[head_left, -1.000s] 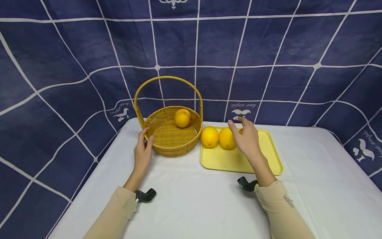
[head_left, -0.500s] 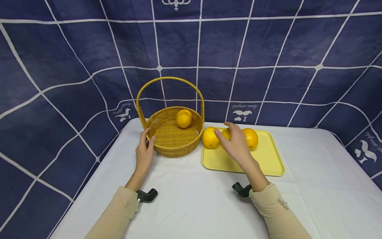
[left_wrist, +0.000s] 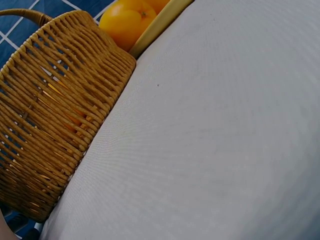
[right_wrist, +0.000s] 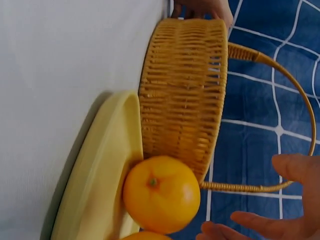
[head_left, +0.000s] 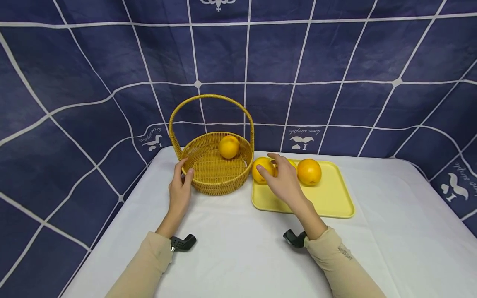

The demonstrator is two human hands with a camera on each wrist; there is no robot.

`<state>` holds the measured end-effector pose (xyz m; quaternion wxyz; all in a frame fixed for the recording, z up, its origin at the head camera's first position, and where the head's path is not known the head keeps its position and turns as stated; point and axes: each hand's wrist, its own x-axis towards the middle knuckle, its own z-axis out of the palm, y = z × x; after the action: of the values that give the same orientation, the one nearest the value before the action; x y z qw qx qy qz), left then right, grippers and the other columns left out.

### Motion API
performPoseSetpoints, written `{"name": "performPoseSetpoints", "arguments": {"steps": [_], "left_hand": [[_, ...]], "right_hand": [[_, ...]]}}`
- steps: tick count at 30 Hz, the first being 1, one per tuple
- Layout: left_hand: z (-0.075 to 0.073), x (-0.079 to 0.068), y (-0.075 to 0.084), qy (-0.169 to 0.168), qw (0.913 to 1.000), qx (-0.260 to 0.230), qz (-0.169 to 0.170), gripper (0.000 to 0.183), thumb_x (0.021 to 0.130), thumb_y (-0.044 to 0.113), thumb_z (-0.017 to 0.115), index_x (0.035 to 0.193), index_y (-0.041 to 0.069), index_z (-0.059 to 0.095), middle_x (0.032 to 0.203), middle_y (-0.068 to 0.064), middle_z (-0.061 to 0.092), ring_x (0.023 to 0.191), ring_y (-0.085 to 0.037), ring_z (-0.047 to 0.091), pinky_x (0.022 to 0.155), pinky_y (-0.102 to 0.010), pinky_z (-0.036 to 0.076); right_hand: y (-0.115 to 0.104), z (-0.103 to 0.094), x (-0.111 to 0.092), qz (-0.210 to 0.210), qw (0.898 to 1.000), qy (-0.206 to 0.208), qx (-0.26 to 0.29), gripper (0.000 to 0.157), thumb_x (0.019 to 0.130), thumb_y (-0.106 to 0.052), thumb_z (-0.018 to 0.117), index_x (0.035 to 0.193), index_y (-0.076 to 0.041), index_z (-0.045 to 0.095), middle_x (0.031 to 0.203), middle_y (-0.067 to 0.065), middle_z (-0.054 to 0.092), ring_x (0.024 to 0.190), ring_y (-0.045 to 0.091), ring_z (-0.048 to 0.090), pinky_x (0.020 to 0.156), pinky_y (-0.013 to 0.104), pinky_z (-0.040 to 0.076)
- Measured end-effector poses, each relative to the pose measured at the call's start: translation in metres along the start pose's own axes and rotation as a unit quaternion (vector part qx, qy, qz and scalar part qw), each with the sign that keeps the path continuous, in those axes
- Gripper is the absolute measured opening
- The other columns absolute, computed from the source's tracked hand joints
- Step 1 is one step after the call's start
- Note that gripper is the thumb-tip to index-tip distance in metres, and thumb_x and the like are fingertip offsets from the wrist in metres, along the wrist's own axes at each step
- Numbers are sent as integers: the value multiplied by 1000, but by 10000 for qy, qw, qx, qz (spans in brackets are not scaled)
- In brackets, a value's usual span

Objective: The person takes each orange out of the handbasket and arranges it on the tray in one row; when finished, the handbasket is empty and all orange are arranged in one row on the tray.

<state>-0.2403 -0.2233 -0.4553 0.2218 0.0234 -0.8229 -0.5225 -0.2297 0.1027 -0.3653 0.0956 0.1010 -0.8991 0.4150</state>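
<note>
A wicker basket (head_left: 215,189) with a tall arched handle stands on the white cloth, one orange (head_left: 229,147) inside it. My left hand (head_left: 180,194) grips the basket's near left rim between thumb and fingers. Right of the basket, a yellow tray (head_left: 329,203) carries a row of oranges: a left orange (head_left: 258,176), a middle orange (head_left: 292,164) partly behind my hand, and a right orange (head_left: 309,172). Over the left and middle oranges my right hand (head_left: 285,182) hovers with fingers spread. The right wrist view shows its fingers apart from the left orange (right_wrist: 161,194).
A dark blue curtain (head_left: 335,54) with white grid lines hangs behind and on both sides. White cloth (head_left: 238,248) covers the table. The basket's right side stands close against the tray's left end.
My right hand has moved left along the tray, from the right orange toward the left one, uncovering the right orange. My left hand stays on the basket rim.
</note>
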Motion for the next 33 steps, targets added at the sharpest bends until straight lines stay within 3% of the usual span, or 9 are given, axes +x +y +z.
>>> {"name": "performPoseSetpoints", "arguments": {"steps": [9,15,23,33], "left_hand": [[-2,1,-2,-32,10000,21,-9,49,112,44,47,158,29,43,168,-1,41,155,-27,39,126,-51,36],[-2,1,-3,-4,10000,-1,-3,49,112,44,48,158,29,43,167,-2,42,155,-27,39,126,-52,37],[1,2,-4,15,10000,23,18,48,111,41,49,158,28,44,166,-3,44,151,-29,45,123,-52,40],[0,1,1,71,10000,-30,22,46,112,39,49,157,28,45,165,-3,45,151,-27,46,122,-50,42]], "right_hand": [[-19,27,8,-290,9993,-102,227,62,98,-38,71,148,-6,56,139,17,64,128,36,59,112,52,46],[-34,47,31,-566,9968,-173,535,57,98,-30,73,147,-5,57,140,14,65,131,30,62,113,42,52],[-46,68,71,-245,9982,-202,515,65,98,-26,74,153,-1,50,147,20,59,136,36,55,116,47,47],[-44,93,105,152,9984,-136,523,72,95,-31,76,156,-7,47,154,18,55,142,37,51,119,49,42]]}}
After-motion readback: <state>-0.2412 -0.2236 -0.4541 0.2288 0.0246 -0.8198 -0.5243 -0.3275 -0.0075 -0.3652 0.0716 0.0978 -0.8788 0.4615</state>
